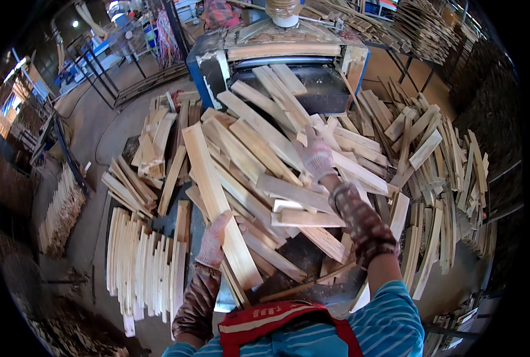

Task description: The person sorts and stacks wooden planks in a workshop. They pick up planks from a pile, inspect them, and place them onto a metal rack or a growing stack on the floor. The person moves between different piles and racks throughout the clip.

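Note:
My left hand point(214, 236), in a pale knitted glove, is closed around the edge of a long, light wooden board point(217, 199). The board slants over the pile, its near end close to my apron. Further forward and to the right, my right hand point(317, 156), gloved the same way, lies on the heap of loose wooden boards point(250, 143) with its fingers stretched forward. Nothing is plainly gripped in it. Boards cross one another at many angles around both hands, and some reach back to the opening of a planing machine point(283, 52).
A row of narrow boards point(143, 259) is lined up at the left, with a looser stack point(155, 140) behind it. Many more strips point(449, 184) lie heaped at the right. A dark metal frame point(113, 77) stands on the floor at the far left.

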Available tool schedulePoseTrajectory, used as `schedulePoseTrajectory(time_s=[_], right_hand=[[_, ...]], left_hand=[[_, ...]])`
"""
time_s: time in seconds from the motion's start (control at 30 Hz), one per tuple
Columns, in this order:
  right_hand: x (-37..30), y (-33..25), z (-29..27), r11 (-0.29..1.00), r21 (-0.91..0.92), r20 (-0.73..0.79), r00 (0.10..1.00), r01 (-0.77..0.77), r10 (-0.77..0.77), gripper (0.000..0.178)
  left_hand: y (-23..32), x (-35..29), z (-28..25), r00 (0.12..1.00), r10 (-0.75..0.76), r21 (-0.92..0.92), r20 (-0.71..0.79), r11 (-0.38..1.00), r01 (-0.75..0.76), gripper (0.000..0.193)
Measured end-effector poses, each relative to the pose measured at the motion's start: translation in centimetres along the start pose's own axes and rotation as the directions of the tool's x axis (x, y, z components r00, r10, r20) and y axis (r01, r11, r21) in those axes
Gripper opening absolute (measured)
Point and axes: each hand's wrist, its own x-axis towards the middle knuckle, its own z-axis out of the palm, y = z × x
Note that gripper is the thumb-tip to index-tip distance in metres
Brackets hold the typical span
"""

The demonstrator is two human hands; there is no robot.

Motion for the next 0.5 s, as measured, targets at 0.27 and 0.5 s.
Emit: schedulePoseTrajectory(time_s=[0.27,0.5], right_hand=[[11.5,0.8,5.7,0.982,-0.159,0.152,0.98,-0.102,0.126,0.076],[8.8,3.0,-0.4,0.91,0.371,0.458,0.889,-0.187,-0.004,0.059]], left_hand=[[1.9,7.3,0.8,0.992,-0.083,0.005,0.097,0.997,0.083,0.064],[2.3,13.0,1.0,0.93,-0.169,-0.24,0.328,0.937,0.255,0.072]])
